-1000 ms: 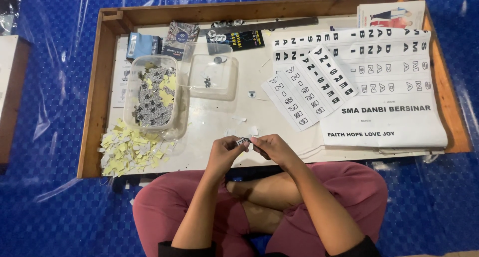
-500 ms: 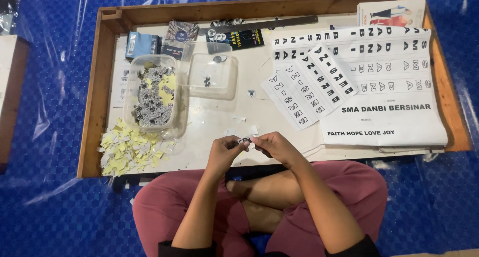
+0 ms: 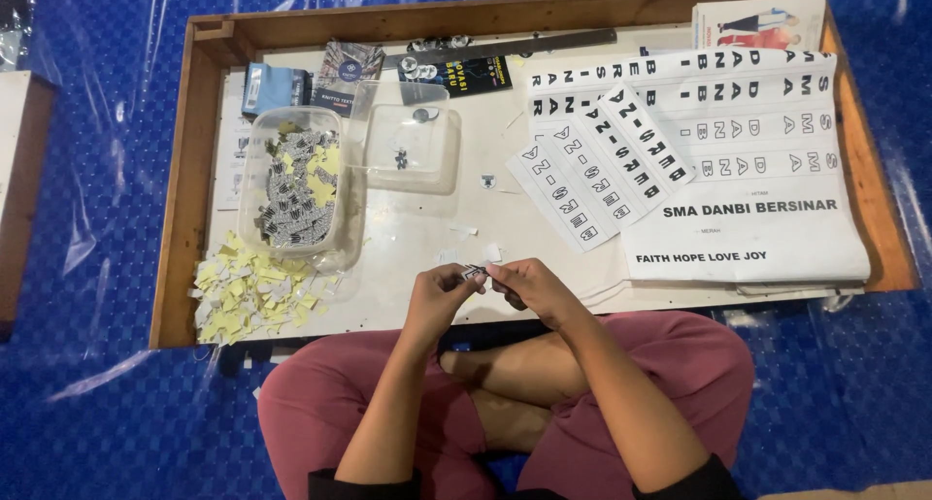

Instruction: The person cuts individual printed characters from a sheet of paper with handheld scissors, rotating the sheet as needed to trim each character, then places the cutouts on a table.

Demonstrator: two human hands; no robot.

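A: Where is the small piece now?

B: The piece (image 3: 474, 272) is between the two hands, just above the near edge of the worktop (image 3: 505, 230). It is a small black-and-white scrap, too small for me to say more about it.

A: Which hand has it?

B: Both, I think. The left hand (image 3: 439, 296) closes its fingers (image 3: 464, 278) on the left end, and the right hand (image 3: 532, 286) pinches the right end with its fingertips (image 3: 495, 271). So both hands are almost fully closed, with only the piece between them.

A: How does the piece lie?

B: Its long axis seems to go from left to right, from one hand to the other. No hand is nearer; they meet on it, in front of the knees.

A: And the things around?

B: The tub (image 3: 293, 189) with cut pieces is up and to the left, well apart from the left hand. The yellow scraps (image 3: 248, 296) lie near the left hand, on the same side. The printed sheets (image 3: 748, 170) are up and to the right of the right hand. A clear lid (image 3: 408, 150) lies beside the tub.
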